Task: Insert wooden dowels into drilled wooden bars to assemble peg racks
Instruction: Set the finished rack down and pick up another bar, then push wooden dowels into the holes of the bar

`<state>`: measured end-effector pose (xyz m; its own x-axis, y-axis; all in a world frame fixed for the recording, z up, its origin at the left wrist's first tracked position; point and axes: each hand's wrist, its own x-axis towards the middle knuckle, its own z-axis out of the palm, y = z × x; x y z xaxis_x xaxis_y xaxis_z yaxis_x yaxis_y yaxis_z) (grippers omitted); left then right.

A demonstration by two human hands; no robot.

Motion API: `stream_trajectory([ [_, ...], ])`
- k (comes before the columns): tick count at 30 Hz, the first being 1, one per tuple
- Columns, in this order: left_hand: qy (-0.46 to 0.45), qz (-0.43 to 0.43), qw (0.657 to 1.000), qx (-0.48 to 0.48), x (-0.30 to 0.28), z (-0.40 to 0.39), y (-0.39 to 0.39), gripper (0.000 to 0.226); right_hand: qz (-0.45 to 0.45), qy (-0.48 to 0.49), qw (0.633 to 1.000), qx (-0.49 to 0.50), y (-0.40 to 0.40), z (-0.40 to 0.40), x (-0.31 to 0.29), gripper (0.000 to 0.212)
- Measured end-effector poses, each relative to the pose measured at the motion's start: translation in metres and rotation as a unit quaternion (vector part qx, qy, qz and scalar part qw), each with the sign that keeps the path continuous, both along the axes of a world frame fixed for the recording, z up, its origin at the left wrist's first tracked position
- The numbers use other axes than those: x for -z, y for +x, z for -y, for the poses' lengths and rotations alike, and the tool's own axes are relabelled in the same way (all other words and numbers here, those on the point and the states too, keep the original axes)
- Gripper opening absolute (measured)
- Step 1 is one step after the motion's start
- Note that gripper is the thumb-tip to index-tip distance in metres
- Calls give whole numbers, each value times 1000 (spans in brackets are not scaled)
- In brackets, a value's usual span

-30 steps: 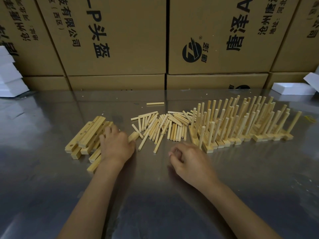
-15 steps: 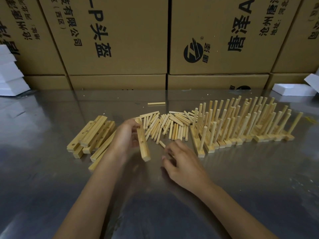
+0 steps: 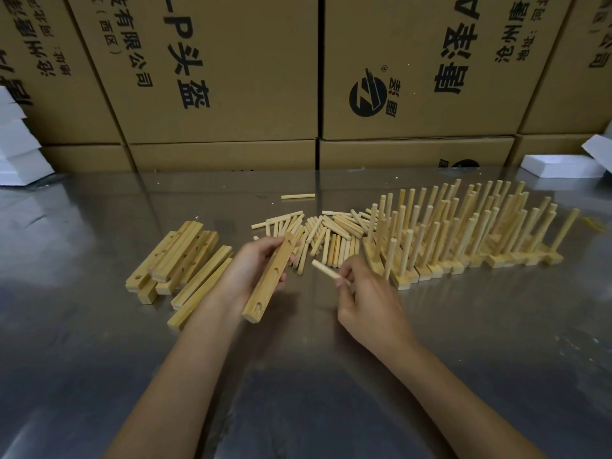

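The left hand [image 3: 251, 270] grips a drilled wooden bar [image 3: 270, 279] above the steel worktop [image 3: 463, 326], holes facing up. The right hand [image 3: 367, 299] pinches one dowel [image 3: 326, 270] just beside the bar, in front of the loose dowel pile [image 3: 328, 236].

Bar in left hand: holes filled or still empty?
Empty. The bar in the left hand shows open holes; right hand holds a dowel clear of it.

Left hand [image 3: 251, 270] curled in a grip, right hand [image 3: 364, 293] pinching, forearms converging inward.
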<state>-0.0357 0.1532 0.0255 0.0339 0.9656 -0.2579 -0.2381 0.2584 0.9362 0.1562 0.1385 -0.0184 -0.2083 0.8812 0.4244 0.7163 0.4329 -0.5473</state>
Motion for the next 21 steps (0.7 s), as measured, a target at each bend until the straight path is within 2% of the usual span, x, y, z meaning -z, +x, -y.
stream_trajectory([
  [4,16,-58,995,74,-2,4,9,32,-67,31,996,-45,4,2,-10,21],
  [9,56,-95,989,101,-3,6,17,33,-105,59,991,-53,7,4,-16,24],
  [15,84,-195,975,61,5,5,21,39,-54,95,993,-33,17,2,-21,16],
  [21,96,-216,968,80,5,10,23,32,-25,85,996,-19,17,1,-23,12],
])
